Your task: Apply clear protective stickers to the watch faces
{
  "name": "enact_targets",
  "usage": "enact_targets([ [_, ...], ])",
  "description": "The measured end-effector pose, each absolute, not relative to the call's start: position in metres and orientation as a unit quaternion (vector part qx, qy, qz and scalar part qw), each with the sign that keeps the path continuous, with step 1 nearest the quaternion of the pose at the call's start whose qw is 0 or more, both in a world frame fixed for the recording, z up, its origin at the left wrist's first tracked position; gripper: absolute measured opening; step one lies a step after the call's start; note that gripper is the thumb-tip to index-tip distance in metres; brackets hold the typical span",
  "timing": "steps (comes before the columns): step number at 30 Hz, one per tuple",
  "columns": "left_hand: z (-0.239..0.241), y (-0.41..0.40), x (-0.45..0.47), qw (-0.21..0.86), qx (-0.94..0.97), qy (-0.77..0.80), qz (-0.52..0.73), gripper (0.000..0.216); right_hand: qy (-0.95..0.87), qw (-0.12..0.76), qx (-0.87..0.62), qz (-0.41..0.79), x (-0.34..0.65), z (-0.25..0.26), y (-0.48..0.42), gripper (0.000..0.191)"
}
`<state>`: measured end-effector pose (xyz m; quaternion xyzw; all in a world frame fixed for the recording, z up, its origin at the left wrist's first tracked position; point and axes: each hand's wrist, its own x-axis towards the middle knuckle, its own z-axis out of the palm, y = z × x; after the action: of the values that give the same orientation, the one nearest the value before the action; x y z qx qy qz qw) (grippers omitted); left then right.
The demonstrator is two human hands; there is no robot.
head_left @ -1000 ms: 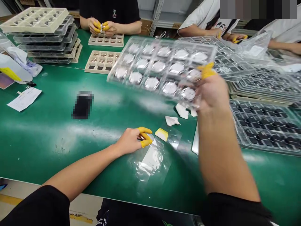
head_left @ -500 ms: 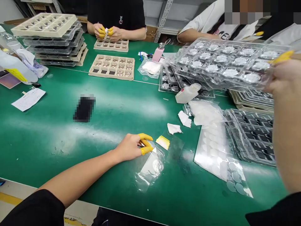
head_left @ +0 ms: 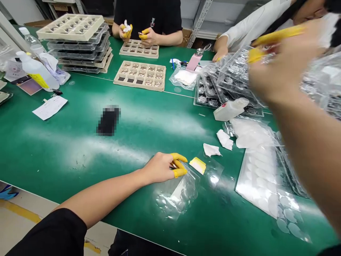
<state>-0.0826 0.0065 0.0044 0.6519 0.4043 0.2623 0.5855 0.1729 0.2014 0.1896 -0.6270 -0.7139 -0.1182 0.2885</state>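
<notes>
Near the table's front, my left hand point(head_left: 161, 168), with yellow finger covers, is curled around a small metallic-edged piece point(head_left: 173, 165) mostly hidden by its fingers. Clear plastic film point(head_left: 183, 193) lies just below the fingertips, and a yellow-and-white pad point(head_left: 197, 165) sits beyond them. At upper right my right hand point(head_left: 277, 60) is raised and smeared by motion, its fingers also covered in yellow. Clear plastic trays of round silvery parts point(head_left: 234, 69) are piled at its fingertips; whether it grips one is unclear.
A white bottle point(head_left: 230, 109), crumpled tissues point(head_left: 211, 149) and sheets with round translucent film discs point(head_left: 255, 170) lie right of centre. Beyond are a beige tray point(head_left: 140, 83), stacked trays point(head_left: 77, 46) and a pixelated dark object point(head_left: 108, 121). A co-worker point(head_left: 147, 25) handles white tissue opposite.
The view has shifted, moving the table rightward in the picture. My right hand has moved left across the trays; the tray it held up has lowered towards the pile. My left hand stays by the film.
</notes>
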Motion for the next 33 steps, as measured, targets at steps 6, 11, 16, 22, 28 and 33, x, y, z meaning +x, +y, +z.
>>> enact_targets([
  [6, 0.003, 0.007, -0.083, 0.587, 0.667, 0.384, 0.248, 0.044, -0.805, 0.122, -0.578, 0.054, 0.011, 0.064, 0.271, 0.05],
  [11, 0.002, 0.008, -0.085, 0.582, 0.689, 0.37, 0.222, 0.047, -0.774, 0.16, -0.607, 0.082, -0.002, 0.01, 0.31, 0.041],
  [16, 0.003, 0.008, -0.085, 0.588, 0.683, 0.368, 0.227, 0.046, -0.789, 0.158, -0.592, 0.057, 0.01, 0.002, 0.308, 0.035],
  [22, 0.002, 0.008, -0.083, 0.579, 0.686, 0.383, 0.219, 0.048, -0.804, 0.182, -0.566, 0.029, 0.038, -0.014, 0.239, 0.029],
  [28, 0.001, 0.006, -0.083, 0.559, 0.692, 0.389, 0.24, 0.046, -0.815, 0.222, -0.534, 0.016, 0.074, -0.029, 0.152, 0.016],
  [33, 0.008, 0.005, -0.084, 0.546, 0.699, 0.397, 0.237, 0.042, -0.81, 0.248, -0.529, 0.05, 0.09, -0.03, 0.098, 0.022],
])
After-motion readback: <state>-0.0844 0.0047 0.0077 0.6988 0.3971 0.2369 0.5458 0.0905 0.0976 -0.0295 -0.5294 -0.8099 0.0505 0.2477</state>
